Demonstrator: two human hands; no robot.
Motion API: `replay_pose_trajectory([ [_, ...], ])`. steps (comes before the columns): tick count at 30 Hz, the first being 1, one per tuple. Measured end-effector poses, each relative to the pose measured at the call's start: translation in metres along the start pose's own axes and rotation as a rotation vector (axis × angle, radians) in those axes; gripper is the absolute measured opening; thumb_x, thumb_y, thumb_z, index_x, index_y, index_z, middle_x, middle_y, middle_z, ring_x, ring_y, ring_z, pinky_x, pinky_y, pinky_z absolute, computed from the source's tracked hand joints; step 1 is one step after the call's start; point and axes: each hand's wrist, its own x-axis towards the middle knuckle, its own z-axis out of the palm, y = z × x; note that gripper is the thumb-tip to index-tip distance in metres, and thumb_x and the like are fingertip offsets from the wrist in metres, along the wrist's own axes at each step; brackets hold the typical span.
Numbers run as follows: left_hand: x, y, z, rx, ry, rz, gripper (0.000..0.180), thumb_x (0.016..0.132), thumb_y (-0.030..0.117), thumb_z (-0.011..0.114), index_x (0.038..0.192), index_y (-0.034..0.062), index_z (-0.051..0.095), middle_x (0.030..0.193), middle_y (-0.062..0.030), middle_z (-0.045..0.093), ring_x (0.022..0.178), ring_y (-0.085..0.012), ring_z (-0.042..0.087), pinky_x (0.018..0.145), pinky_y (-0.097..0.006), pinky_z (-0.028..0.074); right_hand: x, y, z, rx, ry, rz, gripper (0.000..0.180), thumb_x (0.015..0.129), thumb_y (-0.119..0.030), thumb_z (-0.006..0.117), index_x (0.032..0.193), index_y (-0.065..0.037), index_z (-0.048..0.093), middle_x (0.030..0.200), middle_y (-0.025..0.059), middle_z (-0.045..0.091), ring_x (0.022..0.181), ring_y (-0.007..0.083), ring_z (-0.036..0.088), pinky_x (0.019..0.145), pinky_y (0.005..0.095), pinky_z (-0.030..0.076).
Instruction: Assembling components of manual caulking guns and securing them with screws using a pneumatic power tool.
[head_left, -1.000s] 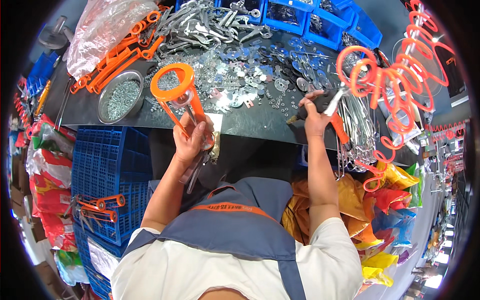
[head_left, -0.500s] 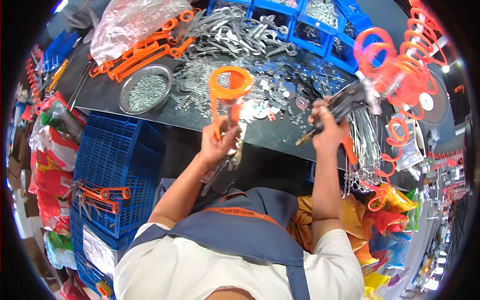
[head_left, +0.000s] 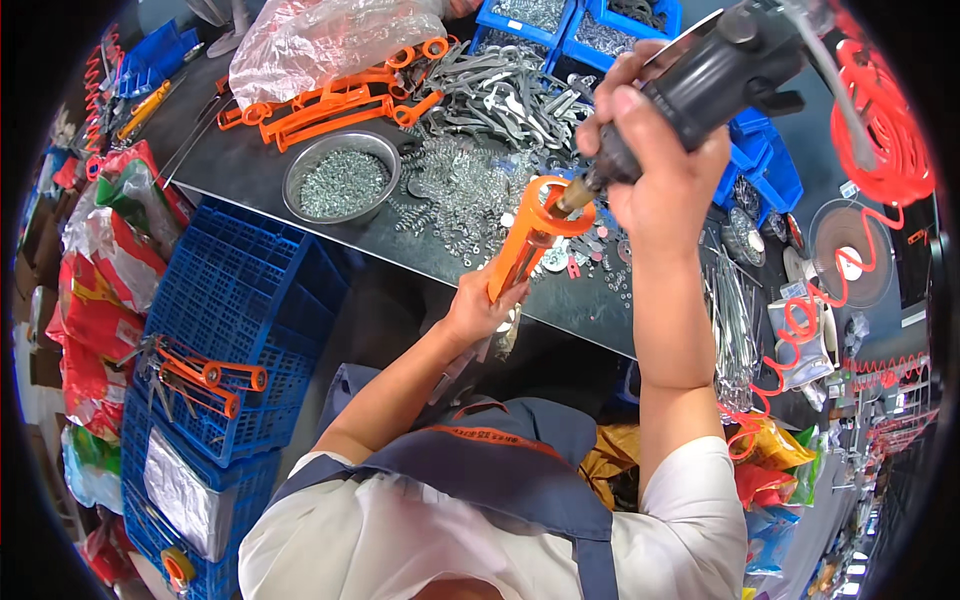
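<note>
My left hand (head_left: 482, 305) is closed around the lower part of an orange caulking gun (head_left: 518, 250), held tilted with its ring end up, just past the table's front edge. My right hand (head_left: 655, 150) grips a black air screwdriver (head_left: 715, 75) from the side, its body slanting up to the right. The brass-coloured tip (head_left: 574, 197) reaches down into the orange ring; what it touches inside is hidden. Metal parts hang below my left hand, partly covered by the fingers.
A steel bowl (head_left: 342, 178) of small metal pieces stands by loose springs (head_left: 455, 195) and grey levers (head_left: 505, 95). More orange frames (head_left: 340, 108) lie at the back left. Blue bins (head_left: 590, 40) stand behind. A red coiled hose (head_left: 880, 130) hangs at right; metal rods (head_left: 733, 330) lie below it.
My right hand has lifted the screwdriver and turned it, bringing its tip into the orange ring. My left hand has moved right and tilted the caulking gun toward it.
</note>
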Motion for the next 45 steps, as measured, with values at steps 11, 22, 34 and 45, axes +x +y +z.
replay_pose_trajectory([
  [11, 0.0, -0.002, -0.003, 0.043, -0.04, -0.07, 0.016, 0.084, 0.005, 0.061, 0.098, 0.0004, 0.057, 0.072, -0.0087, 0.062, 0.063, -0.0169, 0.064, 0.059, -0.029, 0.05, -0.013, 0.014, 0.006, -0.071, -0.074, 0.2, 0.03, 0.078, 0.007, 0.059, 0.105, 0.001, 0.049, 0.081, 0.0068, 0.058, 0.06, 0.013, 0.058, 0.053, 0.0259, 0.048],
  [22, -0.002, 0.011, 0.001, -0.043, 0.003, -0.113, 0.014, 0.084, 0.003, 0.059, 0.097, -0.0019, 0.058, 0.068, -0.0057, 0.063, 0.058, -0.0116, 0.063, 0.055, -0.025, 0.05, 0.014, -0.023, -0.034, 0.061, 0.355, -0.068, 0.02, 0.08, -0.002, 0.059, 0.099, 0.0, 0.056, 0.087, 0.0106, 0.06, 0.07, 0.0145, 0.057, 0.054, 0.0311, 0.047],
  [34, -0.008, 0.068, -0.055, -0.719, 0.041, 0.008, 0.036, 0.091, 0.038, 0.053, 0.106, 0.0044, 0.049, 0.074, -0.0064, 0.052, 0.065, -0.0158, 0.052, 0.064, -0.033, 0.045, -0.22, 0.066, -0.293, -1.633, 0.274, 0.832, 0.052, 0.063, -0.029, 0.069, 0.098, 0.008, 0.057, 0.106, 0.0306, 0.054, 0.109, 0.0413, 0.048, 0.092, 0.0472, 0.039],
  [45, 0.0, 0.058, -0.068, -1.527, 0.437, -0.209, 0.028, 0.092, 0.033, 0.053, 0.094, 0.0048, 0.055, 0.072, -0.0001, 0.045, 0.065, -0.0114, 0.045, 0.066, -0.029, 0.043, -0.216, 0.009, -0.059, -0.852, -0.217, -0.12, 0.054, 0.084, -0.033, 0.057, 0.12, 0.006, 0.05, 0.126, 0.0256, 0.048, 0.116, 0.0407, 0.047, 0.099, 0.0471, 0.037],
])
